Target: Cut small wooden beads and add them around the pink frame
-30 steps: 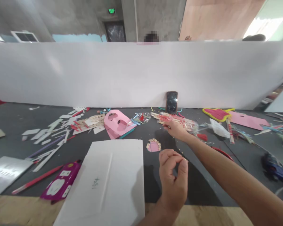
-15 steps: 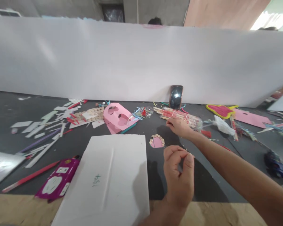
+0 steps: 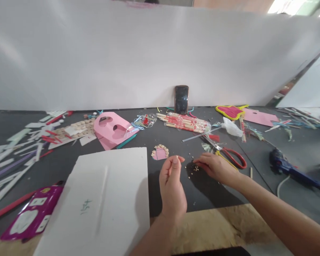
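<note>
My left hand [image 3: 173,186] is raised in front of the small pink piece, thumb pressed to the curled fingers. What it holds, if anything, is hidden. The pink piece [image 3: 160,154] lies on the dark table with small pale bits lining its curved edge. My right hand [image 3: 217,168] rests low over the table, fingertips together beside a scatter of small pale bits [image 3: 195,169]. Whether a bit is between those fingertips I cannot make out. Just behind this hand lie scissors [image 3: 236,158] with red and yellow handles.
A white board [image 3: 106,199] marked 154 lies at left, beside a purple packet [image 3: 33,213]. Behind are a pink cutout [image 3: 113,126], wrapped sticks [image 3: 186,122] and a phone [image 3: 181,99] against the white partition [image 3: 122,57]. A blue glue gun [image 3: 293,169] lies at right.
My right hand has come back toward me from near the wrapped sticks, down to the pale bits. My left hand stays closed near the pink piece. The view has turned right and down.
</note>
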Motion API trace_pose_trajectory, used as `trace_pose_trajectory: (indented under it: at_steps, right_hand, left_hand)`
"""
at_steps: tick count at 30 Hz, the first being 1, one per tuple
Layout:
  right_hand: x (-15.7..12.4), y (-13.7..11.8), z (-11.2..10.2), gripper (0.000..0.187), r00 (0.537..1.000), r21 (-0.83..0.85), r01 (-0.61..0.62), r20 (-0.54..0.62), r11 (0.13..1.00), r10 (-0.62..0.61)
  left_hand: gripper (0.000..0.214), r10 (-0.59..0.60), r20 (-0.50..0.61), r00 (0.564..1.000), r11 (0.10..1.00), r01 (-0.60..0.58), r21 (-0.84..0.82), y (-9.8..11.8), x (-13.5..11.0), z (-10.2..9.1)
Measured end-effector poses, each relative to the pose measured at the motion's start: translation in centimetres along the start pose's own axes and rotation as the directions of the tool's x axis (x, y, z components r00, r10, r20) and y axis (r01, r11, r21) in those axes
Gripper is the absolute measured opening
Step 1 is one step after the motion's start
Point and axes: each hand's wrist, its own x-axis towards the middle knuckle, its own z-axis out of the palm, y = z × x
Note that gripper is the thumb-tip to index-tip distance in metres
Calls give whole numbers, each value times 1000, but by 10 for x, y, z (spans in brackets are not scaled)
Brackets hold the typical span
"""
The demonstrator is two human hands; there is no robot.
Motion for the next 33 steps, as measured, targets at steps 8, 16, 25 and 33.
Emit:
trace_pose_trajectory:
  at_steps: [8, 16, 25, 33]
  right_hand:
    - [-37, 7, -12, 24, 977, 52, -125, -167, 991, 132]
    - [-101, 25, -17, 28, 847, -131, -416, -416, 900, 331]
    - [-98, 7, -2, 27, 968, -170, -138, -231, 976, 97]
    - [-71, 57, -12, 35, 916, -311, -384, -246, 870, 317]
  left_hand:
    - [21, 5, -10, 1000, 999, -5, 54, -6, 2, -2]
    - [18, 49, 111, 993, 980, -69, 185, -12, 0, -3]
    - [19, 29, 106, 994, 962, -57, 268, -22, -1, -4]
    - [18, 95, 181, 979, 929, -152, 338, -24, -1, -2]
